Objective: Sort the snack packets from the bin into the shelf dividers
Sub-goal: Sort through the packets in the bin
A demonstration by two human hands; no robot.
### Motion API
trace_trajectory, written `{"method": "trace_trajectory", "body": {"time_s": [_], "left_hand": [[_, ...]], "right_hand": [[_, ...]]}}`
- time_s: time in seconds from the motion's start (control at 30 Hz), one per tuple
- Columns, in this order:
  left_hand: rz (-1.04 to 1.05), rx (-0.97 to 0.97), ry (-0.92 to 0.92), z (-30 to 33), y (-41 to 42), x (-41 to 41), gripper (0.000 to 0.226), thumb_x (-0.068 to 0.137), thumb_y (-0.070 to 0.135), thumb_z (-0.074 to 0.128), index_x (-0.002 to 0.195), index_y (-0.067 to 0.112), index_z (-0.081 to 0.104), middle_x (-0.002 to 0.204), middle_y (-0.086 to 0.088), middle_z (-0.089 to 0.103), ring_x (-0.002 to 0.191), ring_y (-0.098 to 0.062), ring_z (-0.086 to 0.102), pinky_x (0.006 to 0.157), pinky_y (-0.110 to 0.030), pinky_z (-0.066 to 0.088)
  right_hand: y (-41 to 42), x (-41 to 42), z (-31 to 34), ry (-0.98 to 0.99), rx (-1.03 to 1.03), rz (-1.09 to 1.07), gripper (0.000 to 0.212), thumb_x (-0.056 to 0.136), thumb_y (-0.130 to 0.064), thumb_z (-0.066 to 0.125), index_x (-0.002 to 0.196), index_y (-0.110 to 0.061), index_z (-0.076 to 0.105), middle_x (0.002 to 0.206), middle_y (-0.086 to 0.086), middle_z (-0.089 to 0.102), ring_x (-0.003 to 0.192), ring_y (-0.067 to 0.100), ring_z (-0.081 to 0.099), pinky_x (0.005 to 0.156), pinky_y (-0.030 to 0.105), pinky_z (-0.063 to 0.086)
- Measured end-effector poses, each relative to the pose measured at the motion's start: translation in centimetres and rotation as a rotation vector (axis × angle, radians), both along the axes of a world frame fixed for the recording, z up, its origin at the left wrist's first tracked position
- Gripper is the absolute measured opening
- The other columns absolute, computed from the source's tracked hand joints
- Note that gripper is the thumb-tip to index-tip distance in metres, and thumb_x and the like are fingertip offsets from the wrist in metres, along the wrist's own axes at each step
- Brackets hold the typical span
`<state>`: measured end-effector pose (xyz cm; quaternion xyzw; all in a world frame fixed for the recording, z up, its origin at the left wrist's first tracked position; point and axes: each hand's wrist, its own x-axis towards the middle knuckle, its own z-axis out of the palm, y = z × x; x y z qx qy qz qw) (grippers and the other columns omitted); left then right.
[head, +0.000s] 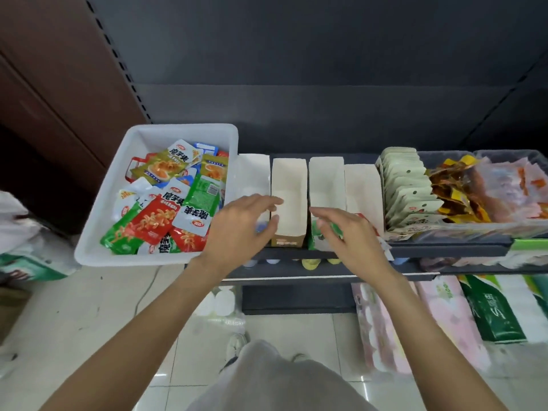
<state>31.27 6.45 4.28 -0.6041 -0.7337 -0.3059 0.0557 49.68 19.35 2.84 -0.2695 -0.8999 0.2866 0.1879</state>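
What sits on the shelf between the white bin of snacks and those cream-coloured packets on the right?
In the head view, four open paper dividers stand in a row between the bin and the cream packets.
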Motion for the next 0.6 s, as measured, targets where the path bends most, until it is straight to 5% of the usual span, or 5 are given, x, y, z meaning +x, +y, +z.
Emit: {"method": "trace_trajectory", "body": {"time_s": [0.07, 0.2, 0.33, 0.5, 0.6], "left_hand": [[0.215, 0.048, -0.027, -0.6, -2.2, -3.6, 0.027, 0.086, 0.026, 0.056, 0.110, 0.015, 0.062, 0.092, 0.000, 0.068, 0.079, -0.016, 0.062, 0.064, -0.024, 0.049], [0.541, -0.277, -0.143, -3.0, -5.4, -11.2, 0.035, 0.085, 0.022, 0.062, 0.118, 0.012, 0.057, 0.109, -0.008, 0.064, 0.098, -0.027, 0.057, 0.077, -0.036, 0.046], [0.494, -0.523, -0.115, -4.8, -7.5, -15.5, 0.042, 0.085, 0.027, 0.062, 0.125, 0.014, 0.058, 0.126, -0.013, 0.056, 0.116, -0.033, 0.046, 0.102, -0.040, 0.033], [0.423, -0.482, -0.086, -5.2, -8.2, -16.5, 0.044, 0.082, 0.031, 0.067, 0.123, 0.019, 0.060, 0.127, -0.006, 0.055, 0.116, -0.027, 0.046, 0.101, -0.037, 0.035], [0.415, -0.474, -0.073, -5.7, -8.3, -16.7, 0.044, 0.083, 0.037, 0.065, 0.124, 0.023, 0.059, 0.127, -0.003, 0.053, 0.116, -0.024, 0.045, 0.101, -0.035, 0.036]], "right_hand": [[-1.7, -3.1, 1.1, 0.073, -0.024, 0.052, 0.029, 0.098, -0.022, 0.049, 0.124, -0.021, 0.061, 0.122, -0.006, 0.064, 0.109, 0.010, 0.060, 0.093, 0.024, 0.047], [-5.5, -11.3, 1.6, 0.010, 0.052, 0.260, 0.028, 0.096, -0.016, 0.050, 0.121, -0.016, 0.063, 0.117, 0.000, 0.066, 0.104, 0.016, 0.062, 0.086, 0.032, 0.050], [-8.4, -19.7, -0.5, -0.180, 0.236, 0.358, 0.029, 0.093, -0.022, 0.054, 0.119, -0.013, 0.063, 0.115, 0.004, 0.065, 0.103, 0.022, 0.061, 0.082, 0.038, 0.052], [-9.8, -24.6, -2.4, -0.518, 0.344, 0.260, 0.068, 0.075, -0.040, 0.077, 0.122, -0.006, 0.041, 0.112, 0.011, 0.058, 0.100, 0.027, 0.059, 0.084, 0.037, 0.051], [-9.4, -24.8, -2.6, -0.578, 0.344, 0.307, 0.052, 0.082, -0.038, 0.070, 0.115, -0.006, 0.048, 0.104, 0.009, 0.061, 0.091, 0.026, 0.063, 0.073, 0.036, 0.051]]}}
